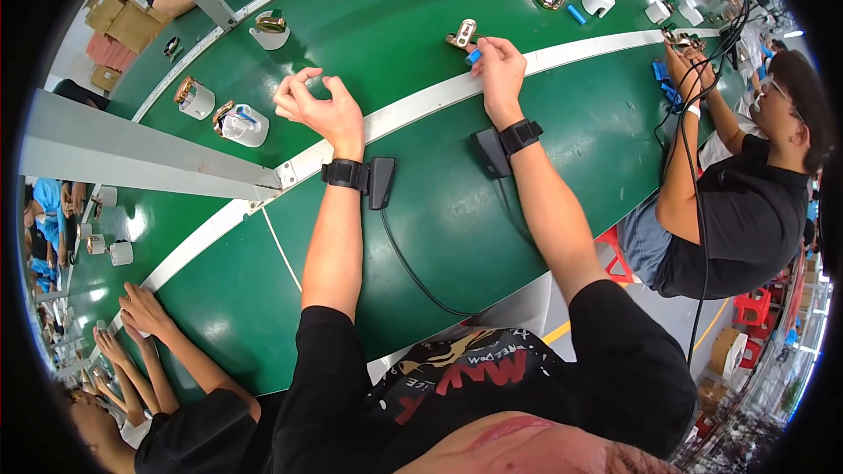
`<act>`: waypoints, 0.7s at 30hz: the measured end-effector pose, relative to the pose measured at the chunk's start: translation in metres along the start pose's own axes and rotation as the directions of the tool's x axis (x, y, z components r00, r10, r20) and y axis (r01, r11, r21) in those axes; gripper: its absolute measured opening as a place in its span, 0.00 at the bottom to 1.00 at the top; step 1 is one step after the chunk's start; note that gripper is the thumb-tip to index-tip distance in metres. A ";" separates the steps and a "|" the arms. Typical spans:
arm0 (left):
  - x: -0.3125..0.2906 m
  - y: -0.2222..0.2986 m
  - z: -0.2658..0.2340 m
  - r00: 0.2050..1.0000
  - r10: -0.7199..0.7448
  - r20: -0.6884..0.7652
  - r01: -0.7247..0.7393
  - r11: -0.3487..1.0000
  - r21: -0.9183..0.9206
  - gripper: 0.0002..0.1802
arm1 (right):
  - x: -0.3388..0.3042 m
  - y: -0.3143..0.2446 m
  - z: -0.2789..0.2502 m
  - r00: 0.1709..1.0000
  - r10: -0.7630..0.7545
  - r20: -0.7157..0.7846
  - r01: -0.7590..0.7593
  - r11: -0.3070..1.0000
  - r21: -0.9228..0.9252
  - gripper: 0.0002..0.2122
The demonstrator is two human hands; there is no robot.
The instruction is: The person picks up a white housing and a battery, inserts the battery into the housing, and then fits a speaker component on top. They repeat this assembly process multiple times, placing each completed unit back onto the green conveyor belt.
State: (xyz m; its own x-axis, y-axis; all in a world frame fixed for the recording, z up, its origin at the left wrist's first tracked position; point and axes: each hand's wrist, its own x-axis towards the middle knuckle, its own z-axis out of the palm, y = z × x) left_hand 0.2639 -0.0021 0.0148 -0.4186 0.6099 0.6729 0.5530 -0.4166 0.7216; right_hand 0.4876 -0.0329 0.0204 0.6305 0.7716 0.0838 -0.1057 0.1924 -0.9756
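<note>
My right hand point(504, 77) is over the white rail at the belt's near edge. Its thumb and fingers pinch a small blue piece point(473, 57), mostly hidden by the fingertips. A shiny gold-and-white metal part point(463, 32) sits right beyond that piece, touching or very close to it; I cannot tell whether they are joined. Further left, my left hand point(323, 112) hovers at the rail with fingers loosely curled and apart, holding nothing visible. Nearest to it on the left is a white cylindrical housing point(250, 129) with a copper-coloured part and a blue piece inside.
The green conveyor belt point(378, 13) carries more white housings point(269, 35) and a loose blue cylinder point(576, 14). A grey metal post point(149, 149) rises left of my arm. Black cables point(702, 167) hang at right. Co-workers sit on both sides, a seated person point(746, 211) at right.
</note>
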 end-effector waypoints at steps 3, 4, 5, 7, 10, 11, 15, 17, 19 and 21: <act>-0.001 0.002 -0.001 1.000 -0.005 -0.002 0.005 1.000 -0.015 0.10 | 0.002 0.002 0.002 0.993 -0.023 -0.119 0.031 0.997 0.072 0.07; -0.002 0.002 -0.001 1.000 -0.006 0.001 0.006 1.000 -0.022 0.09 | 0.002 0.002 0.001 0.993 -0.016 -0.116 0.024 0.997 0.073 0.07; -0.002 0.003 -0.001 1.000 -0.008 0.005 0.008 1.000 -0.029 0.09 | 0.001 0.002 -0.001 0.994 -0.009 -0.112 0.018 0.997 0.073 0.07; -0.003 0.003 -0.002 1.000 -0.008 0.011 0.009 1.000 -0.028 0.09 | -0.001 0.001 0.000 0.994 0.002 -0.107 0.006 0.997 0.076 0.07; 0.000 0.001 -0.003 1.000 -0.015 0.027 0.016 0.999 -0.032 0.08 | -0.006 -0.001 0.004 1.000 0.004 0.024 -0.004 1.000 -0.008 0.07; 0.001 0.000 -0.002 1.000 0.003 0.019 -0.002 0.999 -0.043 0.08 | -0.006 -0.001 0.005 1.000 0.009 0.025 -0.009 1.000 -0.007 0.07; 0.000 0.002 0.001 1.000 0.005 0.025 -0.003 0.994 -0.108 0.06 | 0.000 0.001 0.000 0.999 0.025 -0.023 -0.023 0.997 0.080 0.06; 0.001 0.002 0.002 0.999 -0.026 0.046 0.034 0.981 -0.190 0.06 | 0.001 0.002 0.000 0.999 0.024 -0.023 -0.022 0.996 0.089 0.06; 0.000 0.001 0.002 0.998 -0.030 0.057 0.040 0.981 -0.192 0.05 | 0.002 0.003 0.000 1.000 0.021 -0.022 -0.019 0.995 0.094 0.06; -0.001 0.001 0.002 0.997 -0.033 0.075 0.047 0.979 -0.197 0.05 | 0.000 0.002 -0.001 0.999 0.028 -0.032 -0.025 0.995 0.097 0.06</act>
State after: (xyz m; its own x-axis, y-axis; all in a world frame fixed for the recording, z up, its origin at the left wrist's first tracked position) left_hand 0.2663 -0.0016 0.0150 -0.3813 0.6721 0.6347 0.3796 -0.5122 0.7705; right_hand 0.4879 -0.0328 0.0180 0.6513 0.7572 0.0499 -0.1952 0.2307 -0.9532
